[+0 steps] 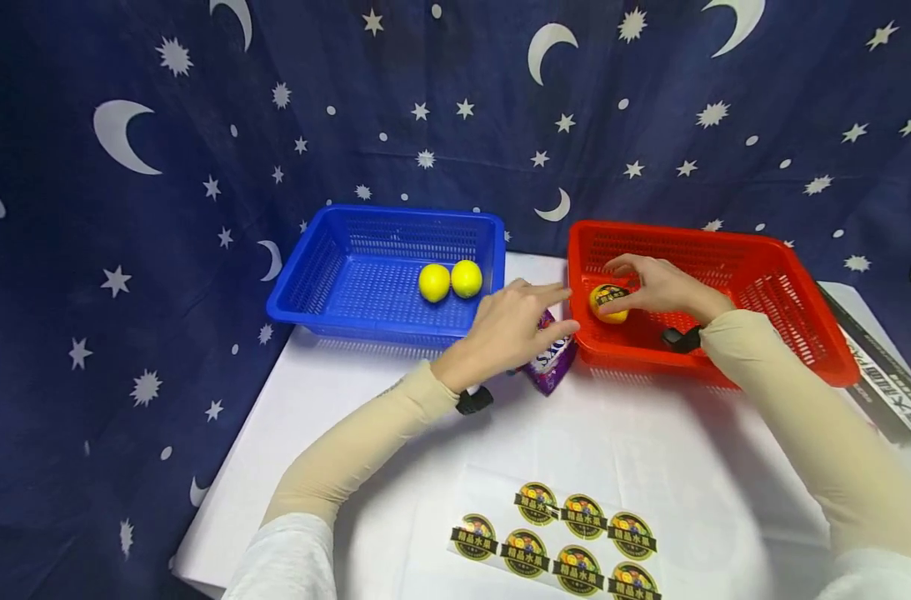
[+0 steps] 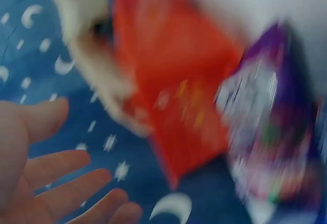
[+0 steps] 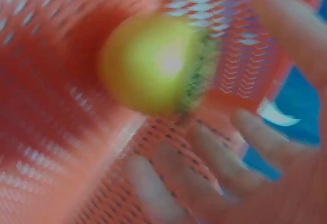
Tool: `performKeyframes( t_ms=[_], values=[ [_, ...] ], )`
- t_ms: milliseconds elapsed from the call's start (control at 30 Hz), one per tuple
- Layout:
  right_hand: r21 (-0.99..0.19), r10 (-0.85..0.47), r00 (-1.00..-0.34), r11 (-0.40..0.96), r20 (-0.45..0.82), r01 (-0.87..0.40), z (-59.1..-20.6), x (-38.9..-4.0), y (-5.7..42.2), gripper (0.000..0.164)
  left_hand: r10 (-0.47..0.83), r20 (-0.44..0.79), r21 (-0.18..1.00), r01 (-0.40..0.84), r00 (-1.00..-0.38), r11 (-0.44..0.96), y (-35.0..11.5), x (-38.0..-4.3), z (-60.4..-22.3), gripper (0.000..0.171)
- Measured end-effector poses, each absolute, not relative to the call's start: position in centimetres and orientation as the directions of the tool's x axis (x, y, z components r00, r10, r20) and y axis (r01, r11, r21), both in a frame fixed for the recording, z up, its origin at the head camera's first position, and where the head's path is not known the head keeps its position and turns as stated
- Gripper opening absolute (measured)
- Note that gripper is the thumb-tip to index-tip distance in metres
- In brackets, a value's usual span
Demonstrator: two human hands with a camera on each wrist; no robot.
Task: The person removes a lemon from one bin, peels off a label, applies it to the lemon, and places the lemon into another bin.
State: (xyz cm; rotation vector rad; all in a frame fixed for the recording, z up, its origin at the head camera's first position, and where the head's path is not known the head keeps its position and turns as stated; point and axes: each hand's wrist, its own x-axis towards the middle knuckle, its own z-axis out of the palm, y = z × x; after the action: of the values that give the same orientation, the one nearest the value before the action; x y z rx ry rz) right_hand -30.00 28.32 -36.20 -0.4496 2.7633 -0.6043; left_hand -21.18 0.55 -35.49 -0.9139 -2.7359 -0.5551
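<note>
In the red basket (image 1: 695,236) lies a yellow fruit with a black and gold round label (image 1: 608,303). Over it my right hand (image 1: 661,287) has its fingers spread; the right wrist view shows the yellow fruit (image 3: 148,63) apart from the fingertips. My left hand (image 1: 511,325) hovers with fingers extended near the red basket's left wall, above a purple snack bag (image 1: 551,367). That bag is partly hidden by the hand in the head view. The left wrist view is blurred, with the left hand (image 2: 61,178) holding nothing.
A blue basket (image 1: 365,321) at the left holds two yellow fruits (image 1: 450,281). On the white table (image 1: 335,392) a sheet of round fruit labels (image 1: 526,552) lies near the front. A long dark box (image 1: 893,392) is beside the red basket. A starry curtain (image 1: 455,100) hangs behind.
</note>
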Motion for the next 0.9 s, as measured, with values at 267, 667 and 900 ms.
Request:
performKeyframes(
  t_ms=[267, 667, 900],
  values=[
    [-0.468, -0.363, -0.931, 0.815, 0.046, -0.341, -32.3, -25.2, 24.6, 0.067, 0.406, 0.194, 0.308, 0.448, -0.893, 0.839, -9.0, -26.1, -31.2, 0.062],
    [-0.389, -0.568, -0.78, 0.677, 0.262, -0.624, -37.6, -20.3, 13.2, 0.05, 0.383, -0.321, 0.171, 0.345, -0.866, 0.923, -14.5, -34.3, -33.1, 0.074],
    [-0.417, -0.515, -0.781, 0.66, 0.354, -0.625, -40.5, -20.0, 11.1, 0.038, 0.356, -0.436, 0.079, 0.359, -0.827, 0.93, -13.3, -35.4, -35.2, 0.084]
  ],
)
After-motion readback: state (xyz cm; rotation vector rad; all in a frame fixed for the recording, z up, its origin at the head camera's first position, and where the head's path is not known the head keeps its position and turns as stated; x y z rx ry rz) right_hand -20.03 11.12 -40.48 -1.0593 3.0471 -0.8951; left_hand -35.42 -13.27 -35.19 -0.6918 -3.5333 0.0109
